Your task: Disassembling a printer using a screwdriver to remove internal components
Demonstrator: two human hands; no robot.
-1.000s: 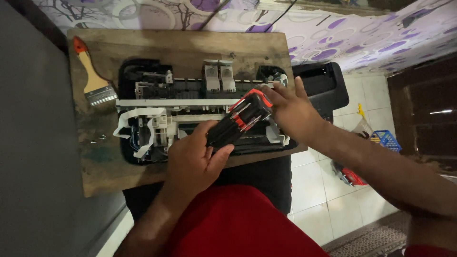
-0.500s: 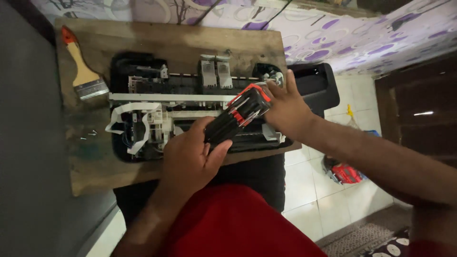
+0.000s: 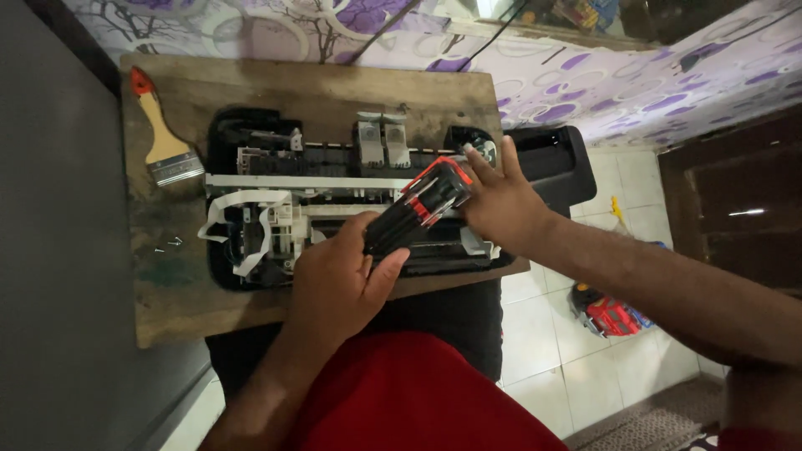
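Head view: both hands hold a black-and-red screwdriver set (image 3: 418, 213) over an opened printer (image 3: 334, 209) that sits on a wooden desk (image 3: 192, 309). The left hand (image 3: 338, 280) wraps its grip around the lower, black end of the set, thumb laid along its side, which seems to steady it. The right hand (image 3: 501, 200) closes its fingers on the upper, red-trimmed end, as if to keep that end from swinging. Carried this way, the set hangs just above the printer's white rail and exposed mechanism, near its right half. Its long axis runs on a diagonal, with the red end pointing up and to the right in the picture, toward the far right corner of the printer. A paintbrush (image 3: 163, 138) with a wooden handle lies on the desk, well apart to the left, and a few small screws (image 3: 170, 245) rest beside the printer.
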